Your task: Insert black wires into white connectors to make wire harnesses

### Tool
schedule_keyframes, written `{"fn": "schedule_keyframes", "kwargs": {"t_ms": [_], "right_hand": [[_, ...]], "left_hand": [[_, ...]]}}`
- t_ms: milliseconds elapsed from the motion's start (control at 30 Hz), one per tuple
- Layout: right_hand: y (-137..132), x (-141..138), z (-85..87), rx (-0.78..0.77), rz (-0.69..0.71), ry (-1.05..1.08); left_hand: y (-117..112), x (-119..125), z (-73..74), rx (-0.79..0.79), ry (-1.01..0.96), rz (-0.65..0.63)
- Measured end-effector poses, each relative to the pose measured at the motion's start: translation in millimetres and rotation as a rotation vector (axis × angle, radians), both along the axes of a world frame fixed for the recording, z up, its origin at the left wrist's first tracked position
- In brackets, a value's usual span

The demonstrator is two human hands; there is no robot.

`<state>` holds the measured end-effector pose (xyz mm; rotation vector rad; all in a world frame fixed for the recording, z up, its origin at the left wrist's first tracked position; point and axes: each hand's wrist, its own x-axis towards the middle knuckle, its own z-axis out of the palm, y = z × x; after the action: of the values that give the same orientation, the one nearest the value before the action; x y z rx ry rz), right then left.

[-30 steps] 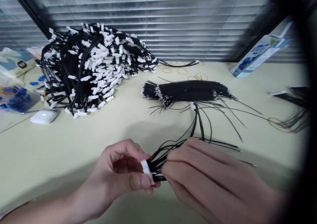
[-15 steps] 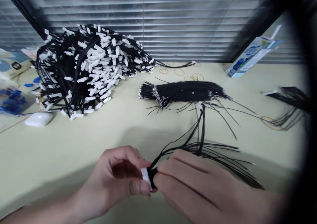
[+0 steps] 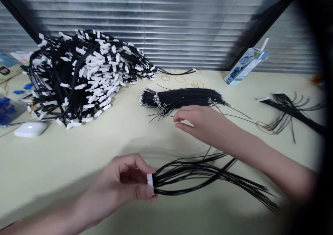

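Pinched between the thumb and forefinger of my left hand is a white connector housing. Many black wires run out of it to the right, spreading above the table. My right hand is raised over the table, its thumb and fingertips slightly apart with nothing visible between them. It is just in front of the bundle of loose black wires, whose ends carry small metal terminals. My right forearm hides part of the wires behind it.
A large heap of black cables with white connectors lies at the back left. Near it are a white mouse-like object and a bag of blue parts. Rubber bands, a carton and another wire harness lie behind and to the right.
My right hand has left the connector and moved up and away to the wire bundle. My left hand still grips the connector. The view has shifted slightly to the right.
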<state>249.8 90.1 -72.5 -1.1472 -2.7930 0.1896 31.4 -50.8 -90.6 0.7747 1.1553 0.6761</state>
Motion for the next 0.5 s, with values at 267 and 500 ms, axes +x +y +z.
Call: {"fn": "schedule_keyframes", "kwargs": {"t_ms": [267,500], "right_hand": [[38,14,-33.0,0.008,0.028,-0.05],[13,4,-10.5,0.067,-0.018,0.155]], "left_hand": [[2,-1,-0.7,-0.017,-0.026,0.042],[1,0,0.7,-0.081,-0.151,0.116]]}}
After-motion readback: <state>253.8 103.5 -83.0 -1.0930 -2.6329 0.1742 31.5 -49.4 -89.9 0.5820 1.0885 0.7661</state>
